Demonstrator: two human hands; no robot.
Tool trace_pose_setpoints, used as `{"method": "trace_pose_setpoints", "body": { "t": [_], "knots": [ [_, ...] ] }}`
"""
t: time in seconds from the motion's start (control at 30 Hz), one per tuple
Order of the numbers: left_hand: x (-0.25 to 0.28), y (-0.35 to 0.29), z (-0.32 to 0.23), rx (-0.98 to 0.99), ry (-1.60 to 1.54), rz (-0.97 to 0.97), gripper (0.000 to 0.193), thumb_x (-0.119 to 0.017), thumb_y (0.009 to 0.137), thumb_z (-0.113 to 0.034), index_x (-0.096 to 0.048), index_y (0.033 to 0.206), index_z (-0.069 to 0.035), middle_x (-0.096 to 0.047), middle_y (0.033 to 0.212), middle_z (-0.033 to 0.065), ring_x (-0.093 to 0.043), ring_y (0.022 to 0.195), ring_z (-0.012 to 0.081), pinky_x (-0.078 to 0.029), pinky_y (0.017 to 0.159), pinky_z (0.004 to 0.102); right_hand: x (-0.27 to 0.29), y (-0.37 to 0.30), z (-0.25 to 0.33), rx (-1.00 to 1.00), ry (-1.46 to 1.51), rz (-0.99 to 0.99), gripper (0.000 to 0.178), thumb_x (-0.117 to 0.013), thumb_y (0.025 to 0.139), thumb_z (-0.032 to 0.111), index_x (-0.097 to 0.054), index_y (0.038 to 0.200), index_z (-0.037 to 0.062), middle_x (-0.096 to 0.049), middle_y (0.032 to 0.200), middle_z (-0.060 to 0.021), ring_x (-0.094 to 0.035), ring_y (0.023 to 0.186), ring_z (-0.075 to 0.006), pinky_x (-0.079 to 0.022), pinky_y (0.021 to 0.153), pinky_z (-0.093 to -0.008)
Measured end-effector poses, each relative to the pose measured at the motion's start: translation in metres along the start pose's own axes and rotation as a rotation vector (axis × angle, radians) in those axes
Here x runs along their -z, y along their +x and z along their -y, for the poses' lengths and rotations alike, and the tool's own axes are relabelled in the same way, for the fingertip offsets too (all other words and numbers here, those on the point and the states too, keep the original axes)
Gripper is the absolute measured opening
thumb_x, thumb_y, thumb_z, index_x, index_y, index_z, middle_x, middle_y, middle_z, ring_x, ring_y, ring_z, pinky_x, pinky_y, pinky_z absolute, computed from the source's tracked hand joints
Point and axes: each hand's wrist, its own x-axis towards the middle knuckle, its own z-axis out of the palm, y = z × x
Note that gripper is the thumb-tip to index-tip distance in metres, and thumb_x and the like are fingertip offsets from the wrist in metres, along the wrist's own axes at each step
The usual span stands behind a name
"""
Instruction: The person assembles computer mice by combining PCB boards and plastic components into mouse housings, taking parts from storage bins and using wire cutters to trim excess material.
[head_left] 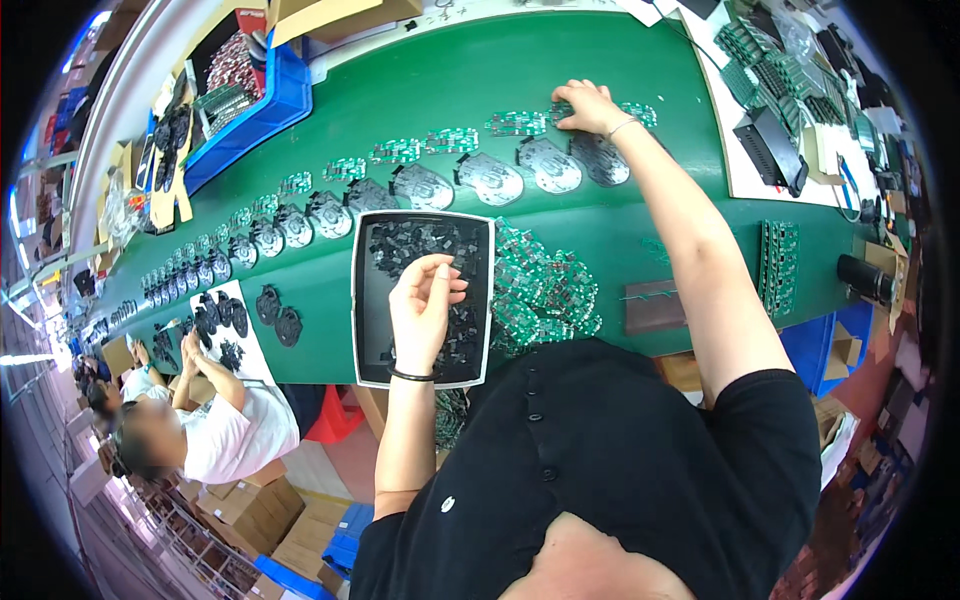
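My left hand (422, 310) hovers over a box (487, 330) of small black plastic parts (410, 242). Its fingers and thumb are pinched together, and what is between them, if anything, is too small to make out. Stretched far forward, my right hand (592, 108) has its fingers curled down on a green circuit board (560, 112), partly covered by them, in the back row. In front of that row lies a line of dark rounded plastic housings (553, 167); one housing (600, 160) sits just below my right hand. A heap of loose circuit boards (545, 285) lies right of the box.
The green table (420, 80) carries both rows far to the left. A blue bin (265, 105) stands back left. At right are stacked boards (778, 265), a brown block (655, 308) and a black case (770, 150). Another person (230, 420) works at the left.
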Motion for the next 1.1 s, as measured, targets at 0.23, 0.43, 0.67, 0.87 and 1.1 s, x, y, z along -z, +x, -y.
{"method": "trace_pose_setpoints", "body": {
  "t": [0.23,0.43,0.67,0.87,1.1],
  "knots": [
    [0.065,-0.023,-0.013,-0.211,-0.018,-0.292,0.017,-0.05,0.092,-0.011,-0.057,0.102,0.001,-0.06,0.081,0.0073,-0.061,0.067,0.0116,-0.051,0.056,0.0211,-0.001,-0.006,0.017,0.103,-0.079,-0.194,0.055,-0.074,0.065,0.027,-0.055,0.115,0.0192,-0.053,0.109,-0.008,-0.046,0.11,-0.0296,-0.04,0.088,-0.0478],
    [0.175,-0.038,0.018,-0.383,-0.166,-0.894,0.013,-0.048,0.092,-0.012,-0.056,0.088,-0.002,-0.053,0.066,0.0019,-0.047,0.046,0.0058,-0.034,0.04,0.0171,0.047,-0.083,0.167,0.239,0.668,-0.269,0.012,-0.06,0.078,0.006,-0.062,0.088,0.0018,-0.06,0.079,-0.0069,-0.057,0.076,-0.0148,-0.046,0.07,-0.0271],
    [0.324,0.007,0.161,-0.084,0.334,-1.089,0.013,-0.057,0.081,-0.015,-0.063,0.083,-0.004,-0.058,0.064,0.0069,-0.053,0.05,0.0163,-0.043,0.047,0.0283,-0.042,-0.167,0.307,0.655,0.087,0.082,0.02,-0.065,0.072,0.018,-0.062,0.088,0.0066,-0.06,0.079,-0.0091,-0.057,0.082,-0.0259,-0.045,0.071,-0.0377],
    [0.369,0.049,0.152,-0.015,1.092,-0.759,0.041,-0.067,0.073,-0.026,-0.057,0.107,-0.005,-0.054,0.104,0.0173,-0.051,0.1,0.0338,-0.042,0.087,0.0416,-0.074,-0.183,0.318,0.582,0.001,0.21,0.019,-0.063,0.07,0.012,-0.057,0.087,0.0051,-0.059,0.083,-0.0103,-0.057,0.086,-0.0274,-0.047,0.075,-0.0376],
    [0.369,0.085,0.162,0.314,1.154,-0.661,0.052,-0.065,0.078,-0.033,-0.049,0.113,0.001,-0.049,0.112,0.0253,-0.051,0.104,0.0397,-0.043,0.09,0.0434,-0.07,-0.177,0.317,0.597,0.165,0.293,0.017,-0.063,0.071,0.01,-0.058,0.085,0.0023,-0.058,0.081,-0.0134,-0.057,0.086,-0.0306,-0.046,0.077,-0.0392]
  ]
}}
